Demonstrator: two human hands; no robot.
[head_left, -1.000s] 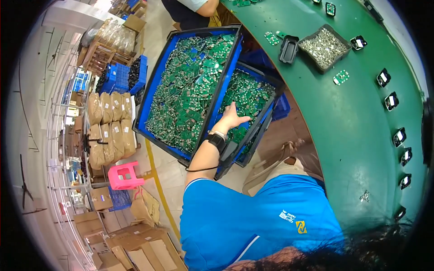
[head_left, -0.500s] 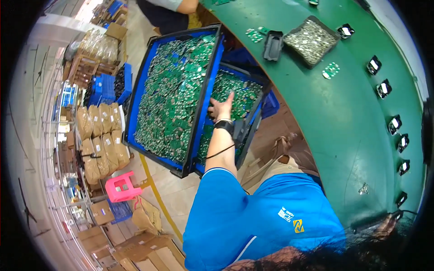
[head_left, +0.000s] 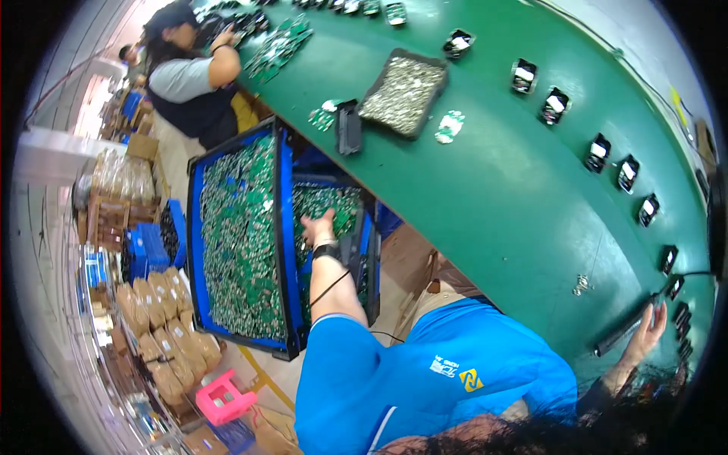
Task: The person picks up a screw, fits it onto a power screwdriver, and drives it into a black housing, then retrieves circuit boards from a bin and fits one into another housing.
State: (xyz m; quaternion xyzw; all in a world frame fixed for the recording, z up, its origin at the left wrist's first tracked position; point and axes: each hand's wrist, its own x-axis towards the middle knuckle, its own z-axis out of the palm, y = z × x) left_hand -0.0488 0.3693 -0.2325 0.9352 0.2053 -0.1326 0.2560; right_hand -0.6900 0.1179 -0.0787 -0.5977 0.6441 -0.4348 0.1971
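Observation:
My left hand (head_left: 318,229) reaches into a blue crate with a black rim, just over the small green circuit boards (head_left: 337,203) heaped in it. Its fingers are spread, and I see nothing held in them. A second, tilted blue crate (head_left: 282,171) full of similar boards (head_left: 239,243) stands beside it on the left. Over the green table's right end is my right hand (head_left: 646,334), fingers stretched out. Close to that hand lies a long black bar-shaped object (head_left: 628,334).
On the green table (head_left: 493,205) stand a tray of small metallic parts (head_left: 406,91) and an empty-looking black tray (head_left: 349,127). Several small black units (head_left: 556,105) line the far edge. A co-worker (head_left: 189,83) sits far left. A pink stool (head_left: 225,398) stands on the floor.
The view has swung, so the crates sit lower and farther left, and a co-worker shows more fully. My right hand has come further into view with its fingers extended. My left hand stays at the crate.

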